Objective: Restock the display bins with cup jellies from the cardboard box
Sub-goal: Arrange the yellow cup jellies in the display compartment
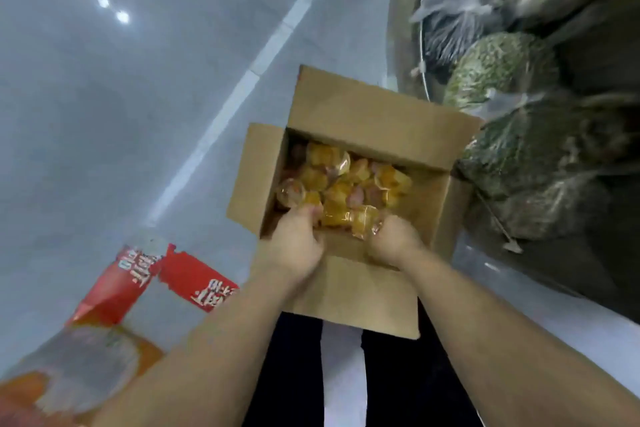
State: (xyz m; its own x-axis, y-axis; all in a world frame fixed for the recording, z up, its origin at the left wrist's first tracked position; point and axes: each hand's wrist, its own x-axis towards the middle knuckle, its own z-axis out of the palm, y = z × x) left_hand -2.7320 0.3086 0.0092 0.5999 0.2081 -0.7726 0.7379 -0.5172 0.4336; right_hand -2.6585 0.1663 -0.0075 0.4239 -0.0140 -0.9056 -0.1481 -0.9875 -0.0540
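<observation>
An open cardboard box (377, 114) stands on the floor below me, its flaps folded out. Inside lie several cup jellies (349, 180), mostly yellow-orange with a few pink ones. Both my hands reach into the near side of the box. My left hand (294, 243) has its fingers curled around jellies at the near left of the pile. My right hand (394, 239) grips a clear-wrapped yellow jelly cup (360, 222) at the near right. The fingertips of both hands are hidden among the cups.
A metal display bin (424, 45) on the right holds several clear bags of green and dark dried goods (498, 69). A red and orange printed carton (114, 291) lies on the grey tiled floor at the lower left. My dark trouser legs are below the box.
</observation>
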